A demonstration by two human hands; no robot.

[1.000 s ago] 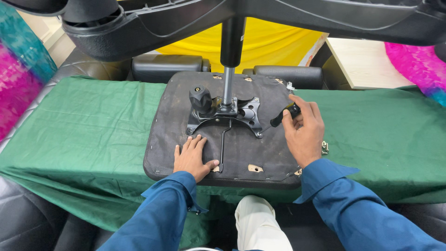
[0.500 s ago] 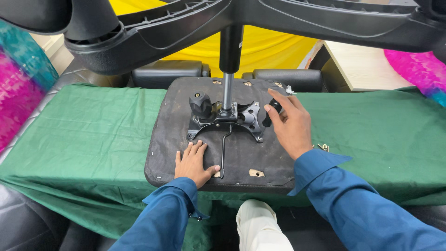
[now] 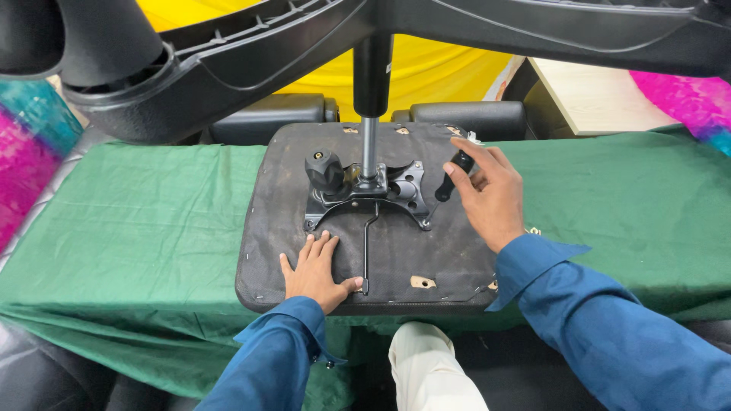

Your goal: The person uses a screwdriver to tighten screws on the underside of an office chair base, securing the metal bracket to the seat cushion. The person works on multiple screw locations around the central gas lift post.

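Observation:
An upturned office chair seat (image 3: 449, 251), its black fabric underside up, lies on a green cloth (image 3: 152, 221). A black metal tilt mechanism (image 3: 396, 190) with a round knob (image 3: 324, 169) is bolted to it, and a gas-lift column (image 3: 371, 114) rises from it to the star base (image 3: 289, 53) overhead. My left hand (image 3: 316, 272) lies flat on the seat's near edge, fingers apart, beside a thin bent lever rod (image 3: 367, 251). My right hand (image 3: 487, 194) grips the black lever handle (image 3: 451, 176) at the mechanism's right side.
The chair base's black legs span the top of the view, close to the camera. Black cushioned chair parts (image 3: 464, 118) lie behind the seat against a yellow cloth (image 3: 426, 76). A pale wooden surface (image 3: 586, 95) is at the back right. Pink patterned fabric (image 3: 30, 167) lies left.
My right hand has moved up and left along the lever handle, nearer the mechanism. The view has tilted, bringing the chair base lower in the frame. My left hand has stayed pressed on the seat.

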